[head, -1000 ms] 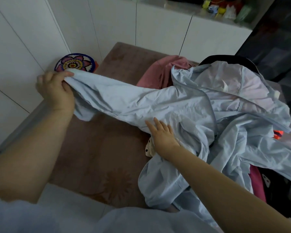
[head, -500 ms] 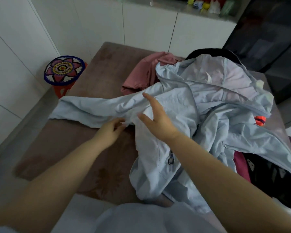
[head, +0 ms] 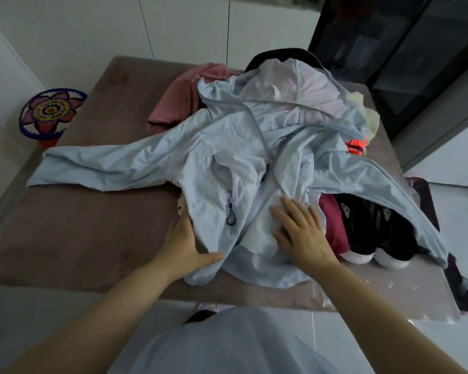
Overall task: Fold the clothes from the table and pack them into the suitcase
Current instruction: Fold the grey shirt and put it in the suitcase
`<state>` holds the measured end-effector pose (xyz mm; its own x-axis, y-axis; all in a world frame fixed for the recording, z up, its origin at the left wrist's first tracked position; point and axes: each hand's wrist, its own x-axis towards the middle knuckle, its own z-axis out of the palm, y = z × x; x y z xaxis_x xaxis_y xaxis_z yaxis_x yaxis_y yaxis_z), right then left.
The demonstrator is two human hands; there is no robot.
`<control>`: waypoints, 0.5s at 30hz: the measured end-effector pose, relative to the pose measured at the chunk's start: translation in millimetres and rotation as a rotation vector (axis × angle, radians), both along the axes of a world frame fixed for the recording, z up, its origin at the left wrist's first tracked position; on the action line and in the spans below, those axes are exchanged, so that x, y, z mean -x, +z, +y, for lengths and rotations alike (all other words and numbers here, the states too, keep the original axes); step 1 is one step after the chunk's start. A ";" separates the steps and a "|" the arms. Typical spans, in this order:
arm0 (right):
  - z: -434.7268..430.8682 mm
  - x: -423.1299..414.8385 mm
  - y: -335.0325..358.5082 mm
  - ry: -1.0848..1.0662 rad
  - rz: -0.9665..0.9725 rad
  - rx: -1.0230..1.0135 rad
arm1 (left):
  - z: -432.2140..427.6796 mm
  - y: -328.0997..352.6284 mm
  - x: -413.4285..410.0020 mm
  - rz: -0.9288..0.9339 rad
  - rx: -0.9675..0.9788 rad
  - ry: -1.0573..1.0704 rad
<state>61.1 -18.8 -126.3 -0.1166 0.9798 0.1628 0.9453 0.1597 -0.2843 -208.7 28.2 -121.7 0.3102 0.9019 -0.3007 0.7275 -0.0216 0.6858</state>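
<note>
**Trainee:** What carries the work, and where is the garment?

**Instructor:** The bench point(head: 79, 238) carries it. The light blue hooded jacket point(head: 227, 157) lies spread over the bench's middle and right half, on top of other clothes. This is probably so that it can be flattened before the first fold.

**Trainee:** Which way does it point?

**Instructor:** The hood point(head: 295, 85) points to the far edge and the hem lies at the near edge, so the body's long axis runs far to near. One sleeve point(head: 92, 168) reaches out to the left edge. The other sleeve point(head: 389, 201) drapes toward the near right corner, across the dark red suitcase point(head: 427, 203) and the black sneakers point(head: 376, 225). Whether the sneakers sit inside the suitcase cannot be told. The front appears to be up, since the zip line shows.

**Trainee:** What lies underneath?

**Instructor:** A pink garment point(head: 179, 103) protrudes on the far side, not yet folded.

**Trainee:** What is the state of each grip?

**Instructor:** On the right hand point(head: 300, 233) the grip is spread, palm flat on the front panel near the hem. I judge that it pins and smooths the cloth. The left hand point(head: 184, 244) is at the panel's edge, its fingers under the cloth and hidden, with the thumb lying along the hem. Whether that grip closes on the cloth cannot be told. It looks placed to lift the panel. The pocket zip pull point(head: 230, 218) hangs just beyond it.
</note>
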 end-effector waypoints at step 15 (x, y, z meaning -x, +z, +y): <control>-81.6 -33.4 -5.2 -0.245 0.213 0.065 | -63.0 20.1 -3.9 0.035 -0.473 0.415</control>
